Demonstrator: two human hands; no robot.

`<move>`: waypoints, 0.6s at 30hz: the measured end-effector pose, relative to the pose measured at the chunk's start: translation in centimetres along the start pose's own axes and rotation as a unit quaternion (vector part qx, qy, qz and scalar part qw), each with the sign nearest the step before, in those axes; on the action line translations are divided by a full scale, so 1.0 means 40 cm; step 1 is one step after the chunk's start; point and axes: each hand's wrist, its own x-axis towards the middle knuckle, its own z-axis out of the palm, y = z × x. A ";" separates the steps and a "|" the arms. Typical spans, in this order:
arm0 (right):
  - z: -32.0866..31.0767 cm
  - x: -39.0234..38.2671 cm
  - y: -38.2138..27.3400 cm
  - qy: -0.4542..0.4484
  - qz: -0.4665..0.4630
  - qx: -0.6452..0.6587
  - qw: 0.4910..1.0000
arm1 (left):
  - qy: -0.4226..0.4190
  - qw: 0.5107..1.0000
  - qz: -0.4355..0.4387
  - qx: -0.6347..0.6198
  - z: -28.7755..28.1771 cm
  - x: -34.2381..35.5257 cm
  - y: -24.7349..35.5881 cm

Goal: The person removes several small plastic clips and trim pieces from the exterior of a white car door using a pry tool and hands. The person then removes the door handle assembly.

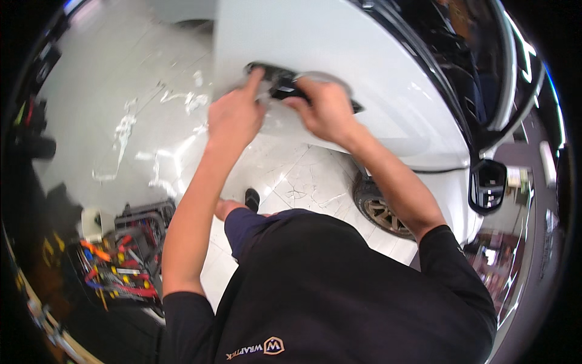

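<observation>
A white car door (388, 91) stands in front of me, with a black door handle (282, 90) lying along a dark opening in its panel. My right hand (329, 109) pinches the black handle between thumb and fingers; its palm hides part of it. To the left, my left hand (235, 116) stretches its index finger onto the opening's left end, the other fingers partly curled and blurred. Nothing shows held in the left hand. The handle's pointed dark end (357, 107) sticks out past my right hand.
Below left, an open tool case (124, 267) holds several coloured hand tools. White scraps (124, 130) lie on the tiled floor at left. A car wheel (379, 206) shows under the door, and a side mirror (488, 187) juts out at right.
</observation>
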 end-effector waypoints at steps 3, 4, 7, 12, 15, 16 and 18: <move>0.026 -0.006 0.001 0.022 0.009 0.015 1.000 | 0.009 1.000 0.007 0.013 0.010 -0.002 -0.009; 0.026 -0.011 -0.004 0.028 0.010 0.011 0.999 | 0.010 1.000 0.004 0.016 0.008 0.003 -0.002; 0.010 -0.022 -0.014 0.003 0.032 0.044 0.998 | -0.016 1.000 -0.009 0.009 -0.010 0.003 0.023; 0.007 -0.020 0.002 -0.011 0.014 0.058 0.998 | -0.024 1.000 0.000 0.009 -0.009 0.003 0.019; 0.007 -0.008 -0.020 -0.015 0.008 0.041 0.999 | -0.002 1.000 0.016 -0.004 -0.006 -0.002 0.000; 0.006 -0.010 -0.016 -0.006 0.015 0.031 0.999 | 0.009 1.000 0.022 -0.011 -0.003 -0.005 -0.006; 0.010 -0.018 -0.008 0.015 0.018 0.027 0.999 | 0.001 0.999 0.024 0.022 -0.001 0.000 -0.001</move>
